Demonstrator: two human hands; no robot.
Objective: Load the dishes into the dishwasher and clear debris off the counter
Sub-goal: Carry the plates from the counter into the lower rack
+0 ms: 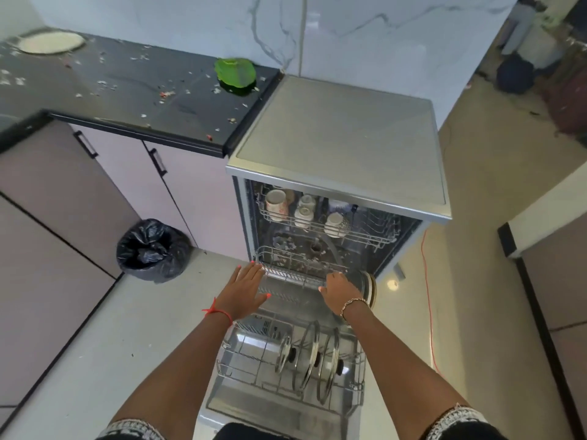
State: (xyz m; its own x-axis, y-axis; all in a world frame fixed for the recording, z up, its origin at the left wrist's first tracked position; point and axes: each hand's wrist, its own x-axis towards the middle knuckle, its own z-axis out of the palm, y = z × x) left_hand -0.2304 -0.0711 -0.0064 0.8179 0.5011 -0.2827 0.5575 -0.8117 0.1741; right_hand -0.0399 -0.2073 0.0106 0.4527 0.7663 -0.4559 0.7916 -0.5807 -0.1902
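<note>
The dishwasher (pixel 336 128) stands open with its door down. On the pulled-out lower rack (pixel 251 360), three glass lids (pixel 313 354) stand on edge. My left hand (pixel 246 289) lies flat with straight fingers at the rack's far left corner. My right hand (pixel 340 290) curls over a glass plate (pixel 368 282) standing on edge at the rack's far right. Several white cups (pixel 276 204) sit upside down in the upper rack. On the black counter (pixel 178 103), strewn with crumbs and scraps, lie a green bowl (pixel 235 73) turned over and a white plate (pixel 50 42).
A bin lined with a black bag (pixel 152 249) stands on the floor left of the dishwasher, against the pale cabinet doors (pixel 133 173). An orange cable (pixel 427 281) runs along the floor to the right. Bags and a person's legs are at the far right.
</note>
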